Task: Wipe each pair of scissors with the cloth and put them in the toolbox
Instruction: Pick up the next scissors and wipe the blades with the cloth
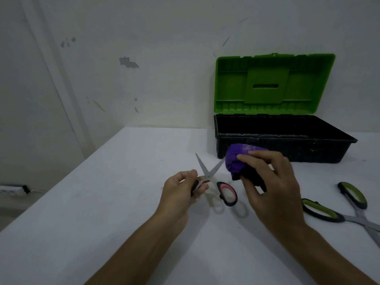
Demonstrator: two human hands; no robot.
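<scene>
My left hand (182, 187) grips one handle of the pink-and-black scissors (226, 193), held above the white table with the blades spread open and pointing away from me. My right hand (267, 177) holds a bunched purple and black cloth (236, 160) against the tip of the right blade. A second pair of scissors with green-and-black handles (329, 210) lies on the table at the right, its blades running off the frame's edge. The toolbox (287, 138) stands open behind my hands, with a black base and an upright green lid (273, 83).
The white table (123, 223) meets a scuffed white wall at the back. Its left edge runs diagonally toward me, with floor and a small white object (14, 189) beyond it.
</scene>
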